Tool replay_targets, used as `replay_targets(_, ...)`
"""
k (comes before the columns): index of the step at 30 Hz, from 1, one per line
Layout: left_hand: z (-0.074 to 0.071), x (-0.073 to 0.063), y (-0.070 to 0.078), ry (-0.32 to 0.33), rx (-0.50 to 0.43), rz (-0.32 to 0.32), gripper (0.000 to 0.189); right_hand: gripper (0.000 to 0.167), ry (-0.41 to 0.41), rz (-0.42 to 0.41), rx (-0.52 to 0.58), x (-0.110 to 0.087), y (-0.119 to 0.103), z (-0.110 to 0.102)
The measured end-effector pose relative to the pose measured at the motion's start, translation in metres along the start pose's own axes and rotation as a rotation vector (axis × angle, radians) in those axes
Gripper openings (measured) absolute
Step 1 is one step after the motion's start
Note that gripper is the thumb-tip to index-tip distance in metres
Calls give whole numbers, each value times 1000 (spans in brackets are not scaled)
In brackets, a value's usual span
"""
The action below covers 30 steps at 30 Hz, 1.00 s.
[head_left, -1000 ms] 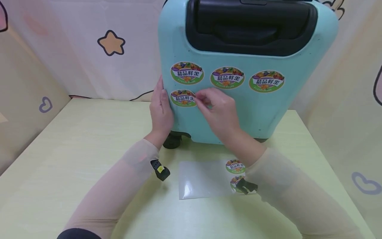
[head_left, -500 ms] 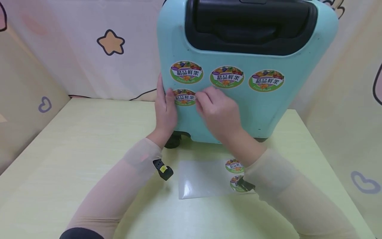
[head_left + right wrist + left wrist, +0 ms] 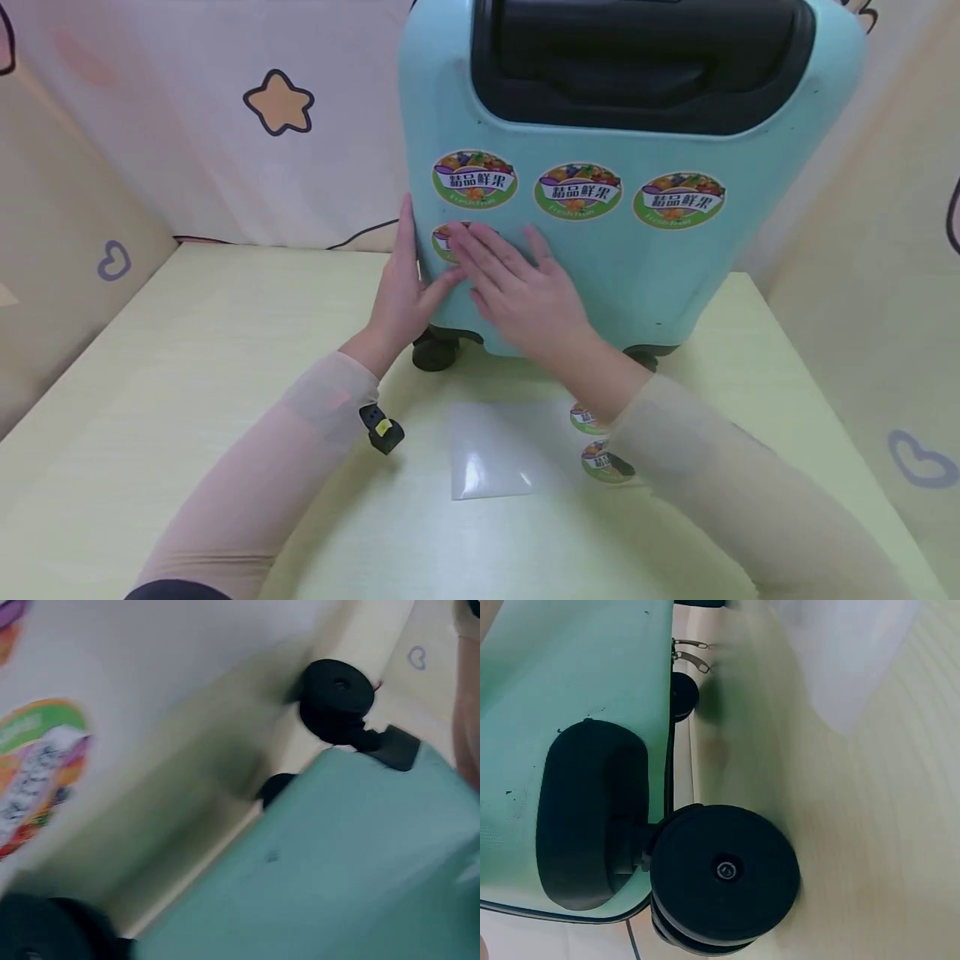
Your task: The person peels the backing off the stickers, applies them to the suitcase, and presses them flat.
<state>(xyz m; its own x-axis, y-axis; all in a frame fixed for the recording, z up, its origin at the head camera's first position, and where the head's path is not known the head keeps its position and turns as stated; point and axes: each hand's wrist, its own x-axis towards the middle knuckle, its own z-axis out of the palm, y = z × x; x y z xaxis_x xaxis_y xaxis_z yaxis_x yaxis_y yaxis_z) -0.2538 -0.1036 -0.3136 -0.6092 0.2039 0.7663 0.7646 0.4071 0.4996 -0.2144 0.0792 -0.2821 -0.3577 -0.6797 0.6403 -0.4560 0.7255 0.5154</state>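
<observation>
Fingers [image 3: 477,257] of right hand [image 3: 517,290], straight, partly spread, touch a half-covered sticker [image 3: 442,242]

Left fingers [image 3: 407,237] on suitcase [image 3: 622,275]; right fingers [image 3: 483,257] on sticker [image 3: 441,243] below 3 others [image 3: 578,192].

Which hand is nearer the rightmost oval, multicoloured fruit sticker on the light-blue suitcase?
Right. The right hand is below and left of that sticker; the left hand is farther left, at the edge of the suitcase.
</observation>
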Motion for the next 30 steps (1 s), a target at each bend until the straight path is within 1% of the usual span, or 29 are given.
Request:
replay_targets(3, 1, -1, -2, 8, -28, 35, 92, 61, 58, 76, -26, -8, 2, 3)
replay_targets(5, 2, -2, -2, 10, -42, 47, 89, 64, 79, 81, -59, -11, 2, 5)
replay_targets(7, 3, -3, -2, 18, -35, 46, 86, 65, 81, 35, -74, -10, 0, 7)
replay_targets(8, 3, -4, -2, 23, -28, 42, 86, 65, 69, 5, -79, -10, -2, 8)
replay_targets(10, 2, -6, -3, 38, -2, 36, 85, 63, 28, -55, -87, -8, -4, 9)
replay_targets(12, 2, -8, -4, 48, 12, 35, 83, 62, -17, -86, -72, -8, -4, 9)
replay_targets(13, 2, -8, -4, 47, 11, 34, 83, 62, -36, -82, -60, -9, -3, 9)
replay_targets(15, 2, -9, -4, 47, -7, 39, 80, 61, -37, -45, -58, -13, 2, 7)
replay_targets(17, 3, -10, -5, 54, -34, 45, 79, 61, -8, 0, -48, -18, 7, 7)
replay_targets(19, 6, -9, -4, 78, -47, 46, 78, 62, 31, 37, -49, -24, 11, 7)
replay_targets(21, 9, -7, 0, 106, -48, 24, 81, 65, 58, 55, -66, -28, 13, 8)
replay_targets(23, 12, -1, 5, 127, -60, -26, 88, 67, 54, 46, -82, -30, 12, 10)
replay_targets(25, 12, 7, 22, 136, -111, -91, 98, 69, 9, 16, -88, -32, 10, 10)
replay_targets(26, 12, 11, 30, 138, -149, -120, 101, 67, -39, -10, -98, -34, 8, 10)
replay_targets(28, 12, 16, 44, 147, -205, -157, 104, 64, -159, -108, -109, -39, 5, 8)
replay_targets(29, 11, 17, 51, 150, -222, -166, 105, 62, -219, -173, -92, -43, 4, 7)
replay_targets(30, 11, 18, 55, 157, -233, -162, 104, 60, -269, -229, -64, -48, 3, 6)
